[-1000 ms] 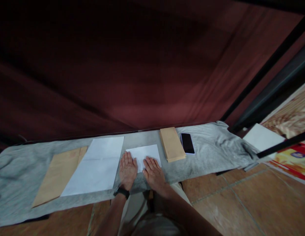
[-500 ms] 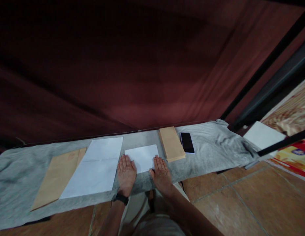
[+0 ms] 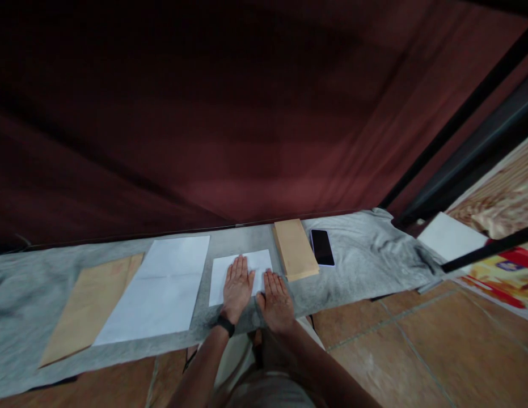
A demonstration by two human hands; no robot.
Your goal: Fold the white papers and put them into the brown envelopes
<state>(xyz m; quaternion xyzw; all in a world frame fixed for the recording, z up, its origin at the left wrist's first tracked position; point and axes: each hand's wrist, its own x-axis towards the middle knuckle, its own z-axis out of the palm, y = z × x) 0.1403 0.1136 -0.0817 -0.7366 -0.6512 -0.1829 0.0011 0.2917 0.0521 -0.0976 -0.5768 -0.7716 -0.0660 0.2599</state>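
A small folded white paper point(image 3: 219, 277) lies on the grey cloth point(image 3: 366, 260) in front of me. My left hand point(image 3: 237, 287) rests flat on the middle of that paper, fingers together and extended; a black band is on its wrist. My right hand point(image 3: 275, 300) lies flat at the paper's right lower corner, partly on the cloth. Neither hand grips anything.
A large white sheet point(image 3: 161, 289) lies left of the folded paper, partly over a brown envelope point(image 3: 83, 306). A stack of tan envelopes point(image 3: 294, 249) and a black phone point(image 3: 322, 247) lie to the right. A dark red curtain hangs behind; tiled floor lies below.
My left hand slid from the paper's left edge up onto its middle. My right hand moved from on the paper to its right lower corner.
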